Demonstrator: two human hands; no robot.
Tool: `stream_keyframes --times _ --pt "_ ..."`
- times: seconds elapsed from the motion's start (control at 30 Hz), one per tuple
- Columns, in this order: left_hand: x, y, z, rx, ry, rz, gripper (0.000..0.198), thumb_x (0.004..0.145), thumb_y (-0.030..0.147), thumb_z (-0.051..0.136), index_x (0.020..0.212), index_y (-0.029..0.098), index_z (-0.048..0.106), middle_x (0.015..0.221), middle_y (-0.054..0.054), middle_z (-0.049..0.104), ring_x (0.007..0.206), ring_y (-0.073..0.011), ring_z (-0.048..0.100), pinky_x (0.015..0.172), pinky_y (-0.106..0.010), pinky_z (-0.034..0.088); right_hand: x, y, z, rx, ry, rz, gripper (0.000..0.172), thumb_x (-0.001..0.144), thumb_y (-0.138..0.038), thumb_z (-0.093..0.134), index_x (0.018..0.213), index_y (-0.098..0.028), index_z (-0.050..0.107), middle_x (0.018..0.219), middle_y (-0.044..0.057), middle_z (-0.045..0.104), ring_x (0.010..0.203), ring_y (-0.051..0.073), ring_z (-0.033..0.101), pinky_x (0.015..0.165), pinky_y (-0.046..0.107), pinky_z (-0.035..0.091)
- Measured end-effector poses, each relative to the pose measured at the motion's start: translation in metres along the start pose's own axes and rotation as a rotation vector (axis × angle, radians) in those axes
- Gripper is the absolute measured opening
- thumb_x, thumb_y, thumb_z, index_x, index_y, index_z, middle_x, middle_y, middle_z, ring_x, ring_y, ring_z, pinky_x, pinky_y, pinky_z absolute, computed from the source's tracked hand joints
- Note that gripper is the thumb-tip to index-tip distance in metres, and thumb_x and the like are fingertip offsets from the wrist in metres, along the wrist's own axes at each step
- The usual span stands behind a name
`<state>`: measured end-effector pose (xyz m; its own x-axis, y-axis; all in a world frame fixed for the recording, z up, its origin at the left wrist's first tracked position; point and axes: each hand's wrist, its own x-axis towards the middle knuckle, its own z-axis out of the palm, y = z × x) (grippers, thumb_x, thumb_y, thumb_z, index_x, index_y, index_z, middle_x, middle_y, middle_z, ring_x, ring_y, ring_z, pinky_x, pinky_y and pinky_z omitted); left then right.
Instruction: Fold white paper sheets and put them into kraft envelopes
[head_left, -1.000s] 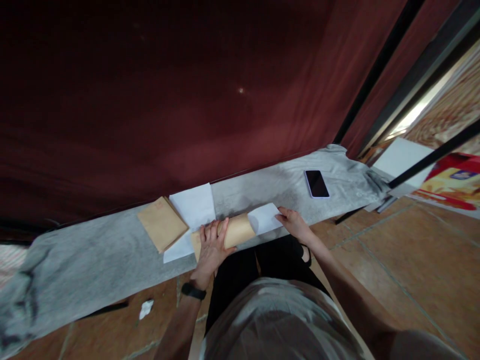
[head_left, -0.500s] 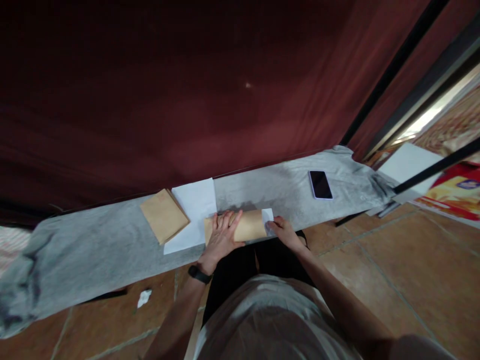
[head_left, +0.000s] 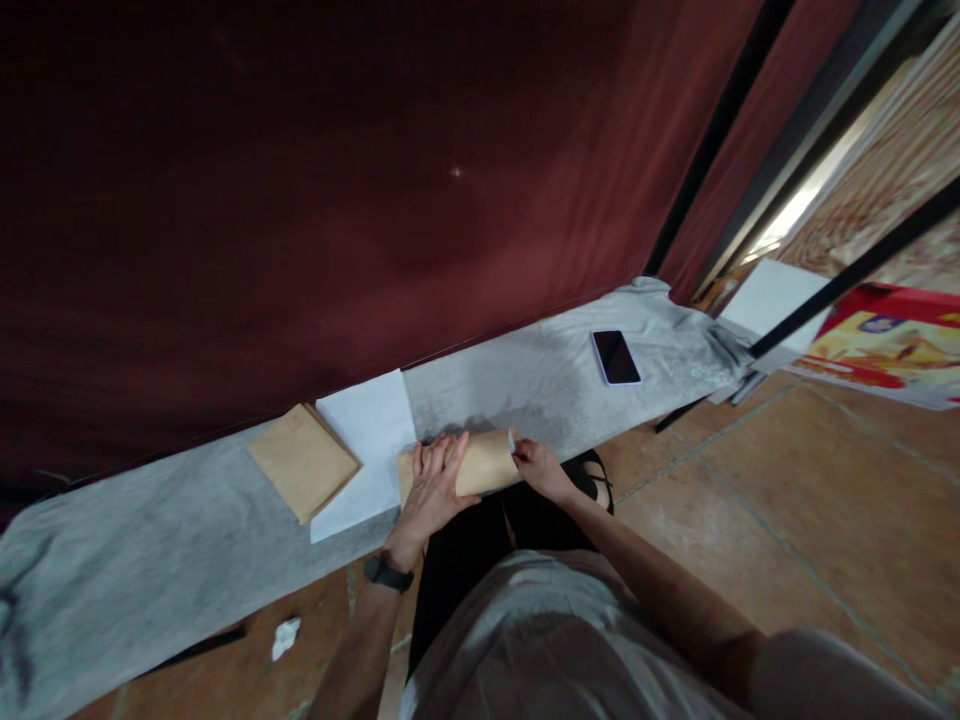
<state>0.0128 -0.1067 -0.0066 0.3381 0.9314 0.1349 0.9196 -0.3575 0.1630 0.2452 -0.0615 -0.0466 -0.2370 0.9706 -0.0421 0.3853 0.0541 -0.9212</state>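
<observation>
A brown paper envelope (head_left: 484,462) lies across the near edge of the cloth-covered bench. My left hand (head_left: 435,490), a dark band at its wrist, rests flat on the envelope's left part with fingers spread. At the right end, my right hand (head_left: 538,468) pinches a white paper (head_left: 512,440), of which only a small strip shows at the envelope's mouth. The rest of that paper is hidden inside the envelope and behind my fingers. To the left, a stack of brown envelopes (head_left: 304,460) overlaps a pile of white sheets (head_left: 371,430).
A phone (head_left: 616,358) with a pale purple edge lies on the grey cloth (head_left: 517,375) at the right. Dark red fabric (head_left: 375,230) hangs behind the bench. Black metal bars (head_left: 862,265) and a red-yellow box (head_left: 885,345) stand at right. Crumpled white paper (head_left: 286,638) lies on the tiled floor.
My right hand has moved left with the white paper, and much less of it sticks out of the envelope. My left hand stays on the envelope. The view has turned slightly.
</observation>
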Motion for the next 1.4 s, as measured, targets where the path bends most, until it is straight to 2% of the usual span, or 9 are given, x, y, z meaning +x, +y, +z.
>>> stream_keyframes --times 0.3,0.47,0.73,0.9,1.0,1.07,1.17,1.27,1.4 --pt "0.002 -0.003 0.001 0.001 0.032 0.015 0.114 0.074 0.046 0.081 0.163 0.023 0.012 0.151 -0.019 0.044 0.142 -0.0385 0.042 0.121 -0.063 0.019 -0.003 -0.004 0.001 0.008 0.113 0.003 0.004 0.082 -0.020 0.062 0.084 -0.022 0.065 0.090 0.004 0.063 0.080 0.018 0.060 0.079 0.031 0.047" --pt "0.004 0.000 -0.004 0.007 0.031 0.024 0.111 0.076 0.046 0.080 0.162 0.022 0.014 0.150 -0.020 0.045 0.141 -0.0387 0.042 0.121 -0.063 0.019 -0.008 -0.005 0.004 0.182 0.199 -0.043 0.010 0.080 -0.020 0.058 0.088 -0.024 0.055 0.088 0.001 0.062 0.081 0.019 0.062 0.079 0.032 0.049" --pt "0.009 0.000 -0.008 0.014 0.049 0.054 0.110 0.076 0.044 0.080 0.163 0.021 0.015 0.152 -0.021 0.044 0.146 -0.0387 0.038 0.123 -0.064 0.017 -0.007 -0.006 0.001 0.403 0.247 0.079 0.063 0.071 -0.018 0.063 0.132 -0.026 0.051 0.083 -0.004 0.063 0.072 0.016 0.061 0.073 0.030 0.050" --pt "0.012 0.000 -0.012 -0.046 0.100 -0.015 0.096 0.081 0.038 0.078 0.161 0.027 0.026 0.166 -0.017 0.027 0.155 -0.0397 0.021 0.123 -0.068 0.013 0.001 -0.002 -0.004 0.697 0.148 0.272 0.027 0.061 -0.025 0.068 0.088 -0.020 0.066 0.070 -0.003 0.065 0.066 0.016 0.060 0.064 0.028 0.050" --pt "0.013 0.007 -0.007 -0.335 0.250 -0.271 0.088 0.082 0.042 0.076 0.158 0.027 0.033 0.168 -0.016 0.024 0.154 -0.0385 0.023 0.122 -0.065 0.022 0.004 -0.003 -0.006 0.769 0.192 0.299 0.028 0.060 -0.033 0.069 0.084 -0.021 0.063 0.075 0.000 0.068 0.072 0.018 0.064 0.065 0.029 0.052" --pt "0.014 0.018 0.002 -0.704 0.301 -0.512 0.083 0.084 0.047 0.073 0.155 0.024 0.037 0.160 -0.019 0.038 0.146 -0.0371 0.040 0.117 -0.060 0.037 0.005 -0.004 -0.006 0.820 0.227 0.315 0.032 0.059 -0.036 0.071 0.086 -0.022 0.062 0.080 0.001 0.071 0.077 0.020 0.067 0.068 0.030 0.053" --pt "0.018 0.041 0.016 -1.360 0.135 -0.802 0.068 0.087 0.054 0.068 0.143 0.019 0.048 0.130 -0.018 0.066 0.118 -0.0317 0.067 0.100 -0.053 0.055 0.004 -0.009 -0.001 0.880 0.253 0.325 0.037 0.057 -0.036 0.073 0.089 -0.022 0.062 0.085 0.002 0.072 0.081 0.020 0.069 0.072 0.031 0.055" --pt "0.027 0.065 0.026 -1.747 0.021 -0.903 0.053 0.078 0.049 0.081 0.116 0.019 0.060 0.105 -0.011 0.075 0.094 -0.0251 0.075 0.086 -0.042 0.061 0.002 -0.013 0.005 0.916 0.257 0.322 0.039 0.056 -0.036 0.074 0.090 -0.022 0.062 0.085 0.001 0.072 0.079 0.019 0.069 0.073 0.032 0.056" --pt "0.041 0.079 0.031 -1.774 0.120 -0.937 0.047 0.063 0.034 0.091 0.096 0.018 0.063 0.093 -0.004 0.076 0.076 -0.0167 0.074 0.070 -0.027 0.060 0.000 -0.015 0.005 0.914 0.257 0.312 0.036 0.056 -0.035 0.073 0.088 -0.022 0.063 0.081 0.000 0.071 0.074 0.017 0.067 0.068 0.029 0.056"
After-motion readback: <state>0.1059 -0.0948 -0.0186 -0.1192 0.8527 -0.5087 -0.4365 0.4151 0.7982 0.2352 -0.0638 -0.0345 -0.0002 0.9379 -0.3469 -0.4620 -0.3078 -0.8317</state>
